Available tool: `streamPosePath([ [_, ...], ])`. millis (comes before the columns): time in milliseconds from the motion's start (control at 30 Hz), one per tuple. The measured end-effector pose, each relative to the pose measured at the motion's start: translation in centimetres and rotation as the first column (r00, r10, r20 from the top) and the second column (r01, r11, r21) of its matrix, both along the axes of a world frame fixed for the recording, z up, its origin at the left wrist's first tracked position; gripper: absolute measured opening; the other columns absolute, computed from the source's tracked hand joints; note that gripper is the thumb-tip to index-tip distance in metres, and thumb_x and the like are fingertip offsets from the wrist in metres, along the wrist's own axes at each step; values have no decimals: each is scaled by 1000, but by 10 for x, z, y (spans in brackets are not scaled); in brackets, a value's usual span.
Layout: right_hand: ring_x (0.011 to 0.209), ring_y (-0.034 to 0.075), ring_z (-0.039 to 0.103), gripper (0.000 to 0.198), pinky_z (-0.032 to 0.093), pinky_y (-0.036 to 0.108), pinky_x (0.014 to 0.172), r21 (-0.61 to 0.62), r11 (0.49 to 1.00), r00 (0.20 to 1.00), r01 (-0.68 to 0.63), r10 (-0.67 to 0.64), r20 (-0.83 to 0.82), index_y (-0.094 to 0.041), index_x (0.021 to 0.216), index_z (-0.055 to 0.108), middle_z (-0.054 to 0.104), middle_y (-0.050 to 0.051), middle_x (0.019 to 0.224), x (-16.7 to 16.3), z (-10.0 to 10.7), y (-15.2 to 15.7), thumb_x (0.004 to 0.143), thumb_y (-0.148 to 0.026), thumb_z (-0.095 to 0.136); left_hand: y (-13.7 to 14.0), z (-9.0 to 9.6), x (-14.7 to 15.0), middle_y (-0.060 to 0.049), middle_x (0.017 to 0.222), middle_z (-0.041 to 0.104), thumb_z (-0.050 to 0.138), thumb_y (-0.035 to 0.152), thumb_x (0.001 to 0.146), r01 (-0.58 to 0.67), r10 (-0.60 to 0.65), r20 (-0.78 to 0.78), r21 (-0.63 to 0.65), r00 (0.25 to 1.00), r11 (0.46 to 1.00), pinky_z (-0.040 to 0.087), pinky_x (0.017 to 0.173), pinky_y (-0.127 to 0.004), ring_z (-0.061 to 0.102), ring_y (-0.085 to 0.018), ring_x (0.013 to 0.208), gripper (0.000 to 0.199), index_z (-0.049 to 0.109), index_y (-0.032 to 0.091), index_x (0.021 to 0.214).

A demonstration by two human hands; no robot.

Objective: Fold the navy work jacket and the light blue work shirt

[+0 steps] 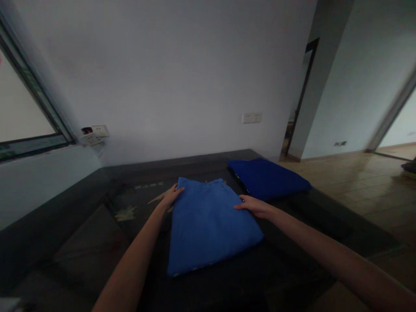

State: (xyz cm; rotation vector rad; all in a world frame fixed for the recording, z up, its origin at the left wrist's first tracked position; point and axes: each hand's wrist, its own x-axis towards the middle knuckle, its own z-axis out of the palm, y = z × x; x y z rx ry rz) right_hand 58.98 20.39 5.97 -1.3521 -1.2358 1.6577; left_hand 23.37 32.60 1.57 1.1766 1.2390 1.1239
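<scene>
A blue garment (211, 221) that looks like a skirt lies flat on the dark table (195, 167), its narrow waistband end away from me and its wider hem toward me. My left hand (173, 196) pinches the left edge close to the waistband, thumb on top and fingers partly hidden. At the right edge, lower down, my right hand (255, 205) is closed on the cloth with its fingertips under it. Just beyond that hand, a darker blue folded cloth (268, 177) rests on the table, apart from the skirt.
White wall sockets (252, 118) are set in the wall behind the table. Another socket with a plug or adapter (92, 138) is at the left corner below the window (29, 95). Wooden floor (351, 173) and a doorway (300, 99) lie to the right.
</scene>
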Motion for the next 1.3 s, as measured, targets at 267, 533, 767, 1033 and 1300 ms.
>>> streamPosePath([
  [267, 103, 23, 61, 61, 49, 37, 90, 84, 987, 990, 138, -138, -9, -18, 121, 49, 61, 12, 120, -15, -7, -2, 63, -14, 68, -17, 5, 13, -8, 111, 67, 71, 30, 75, 84, -88, 165, 30, 982, 996, 56, 81, -34, 69, -21, 87, 54, 53, 25, 125],
  [533, 98, 23, 62, 61, 49, 35, 87, 208, 978, 1000, 19, -23, 18, -21, 117, 58, 68, 5, 108, -6, 20, 6, 57, -9, 59, -26, 34, 41, -7, 101, 71, 60, 16, 81, 24, -4, 293, -63, 956, 998, 57, 78, -34, 70, -19, 77, 52, 48, 23, 131],
  [767, 109, 23, 58, 63, 42, 35, 99, 334, 938, 982, -88, 25, 189, -23, 120, 59, 66, 2, 117, 33, 75, 20, 59, -6, 60, -18, 60, 98, -7, 106, 69, 58, 17, 82, 34, -33, 370, 5, 928, 999, 56, 84, -36, 69, -21, 86, 47, 51, 24, 128],
  [1033, 109, 24, 59, 65, 44, 38, 100, 382, 923, 937, -36, -102, 333, -22, 123, 58, 65, 1, 120, 115, 121, 43, 61, -5, 58, 19, 84, 192, -4, 106, 68, 54, 13, 84, 3, -43, 531, 77, 846, 997, 54, 87, -35, 66, -17, 87, 43, 51, 25, 125],
  [1300, 102, 25, 63, 61, 47, 42, 95, 326, 942, 917, 77, -195, 348, -21, 122, 60, 68, 3, 115, 208, 142, 69, 63, -4, 58, 67, 96, 283, -5, 114, 64, 51, 15, 89, 28, -40, 599, 30, 800, 999, 53, 86, -32, 65, -16, 90, 44, 45, 28, 130],
])
